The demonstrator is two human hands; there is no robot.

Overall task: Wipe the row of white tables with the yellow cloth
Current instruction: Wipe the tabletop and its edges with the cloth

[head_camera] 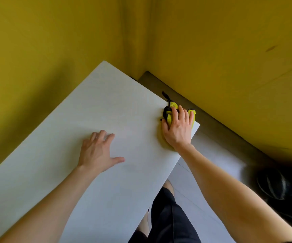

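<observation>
The yellow cloth (174, 104) lies on the white bench (68, 134) at its corner on the right, where the short end edge meets the long edge on the person's side. It is bunched, with a black border, and a part of it reaches a little past the end edge. The right hand (178, 132) lies on top of it. Its fingers (175, 115) are spread and fairly straight and they press the cloth down onto the surface; I cannot see that they curl around it. The thumb touches the bench just beside the cloth.

The left hand (97, 151) rests flat on the bench, well apart from the cloth, with the fingers wide and holding nothing. It seems only to support the body.

I judge that the coming move depends on this: the cloth is already at the end corner, so nearly all the bench lies to the left of the right hand and towards the lower left of the view. The long axis of the bench runs from this end down to the lower left, beside the yellow wall (229, 50). The right hand is the nearer one, and a stroke probably has to go away from the corner. Other tables of the row are not in view.

No brand, label or writing can be read anywhere.
</observation>
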